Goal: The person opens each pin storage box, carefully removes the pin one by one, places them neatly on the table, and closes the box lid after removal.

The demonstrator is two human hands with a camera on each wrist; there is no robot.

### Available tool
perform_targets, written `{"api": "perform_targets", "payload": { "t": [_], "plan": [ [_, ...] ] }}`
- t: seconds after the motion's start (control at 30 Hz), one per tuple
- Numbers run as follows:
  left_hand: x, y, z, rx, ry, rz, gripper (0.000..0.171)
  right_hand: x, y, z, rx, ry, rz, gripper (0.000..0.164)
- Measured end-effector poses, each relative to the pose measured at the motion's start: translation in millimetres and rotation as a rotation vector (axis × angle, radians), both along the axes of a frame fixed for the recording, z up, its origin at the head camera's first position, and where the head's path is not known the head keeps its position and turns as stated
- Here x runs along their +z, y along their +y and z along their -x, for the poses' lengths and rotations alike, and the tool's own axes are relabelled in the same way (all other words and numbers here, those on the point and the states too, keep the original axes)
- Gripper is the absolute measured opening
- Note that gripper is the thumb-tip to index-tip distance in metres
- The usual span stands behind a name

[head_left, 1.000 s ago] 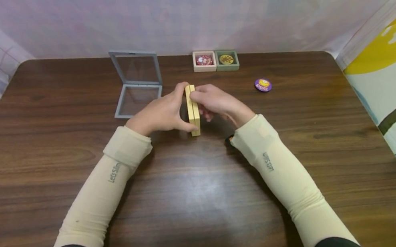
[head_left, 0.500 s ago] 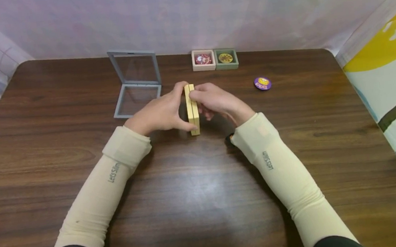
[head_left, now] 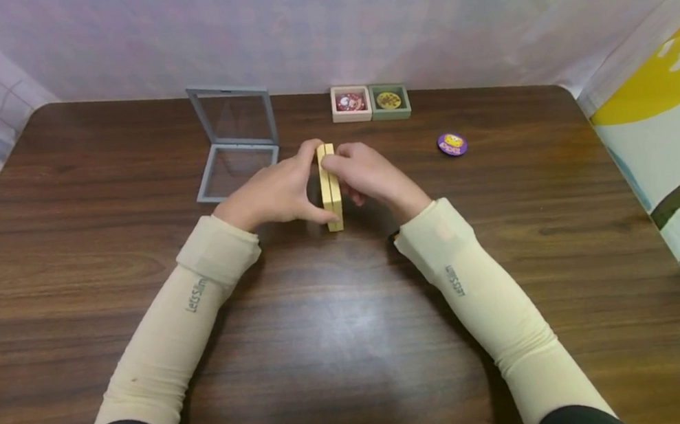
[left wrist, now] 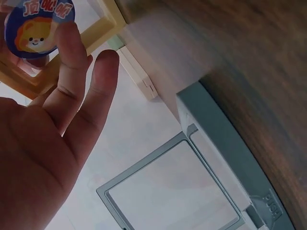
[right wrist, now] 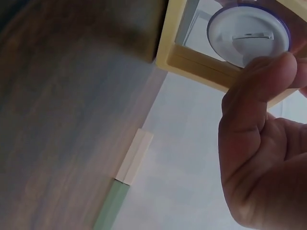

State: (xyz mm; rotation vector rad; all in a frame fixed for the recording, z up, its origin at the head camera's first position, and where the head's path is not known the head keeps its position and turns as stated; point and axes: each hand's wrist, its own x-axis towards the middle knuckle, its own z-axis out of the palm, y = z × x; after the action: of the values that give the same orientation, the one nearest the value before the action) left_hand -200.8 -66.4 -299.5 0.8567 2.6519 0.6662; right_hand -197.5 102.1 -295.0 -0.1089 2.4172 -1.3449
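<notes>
A yellow floating display frame stands on edge between both hands, its two halves pressed together with a thin seam. My left hand grips it from the left, spanning the near and far ends. With its thumb on the top edge, my right hand pinches it from the right. Through the clear film shows a round pin badge: the left wrist view has the badge's blue front with a bear face, and the right wrist view has its white back and pin, fingertips close against it.
A grey display frame stands opened at the back left. Small pink and green frames, each with a badge inside, sit side by side at the back. A purple badge lies right; a small dark object peeks out by the right cuff.
My right hand and forearm have shifted slightly left, its thumb further over the frame's top edge. The left hand and the yellow frame stay nearly still.
</notes>
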Motion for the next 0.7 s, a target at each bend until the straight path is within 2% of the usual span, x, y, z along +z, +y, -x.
{"api": "perform_targets", "payload": {
  "t": [0.23,0.7],
  "plan": [
    [-0.3,1.0,0.2,-0.001,-0.007,-0.001,0.107,2.0,-1.6,-3.6,0.01,0.073,-0.12,0.024],
    [-0.9,2.1,0.5,0.002,-0.031,-0.015,0.108,6.2,-4.0,-6.1,0.033,0.081,-0.217,0.024]
  ]
}}
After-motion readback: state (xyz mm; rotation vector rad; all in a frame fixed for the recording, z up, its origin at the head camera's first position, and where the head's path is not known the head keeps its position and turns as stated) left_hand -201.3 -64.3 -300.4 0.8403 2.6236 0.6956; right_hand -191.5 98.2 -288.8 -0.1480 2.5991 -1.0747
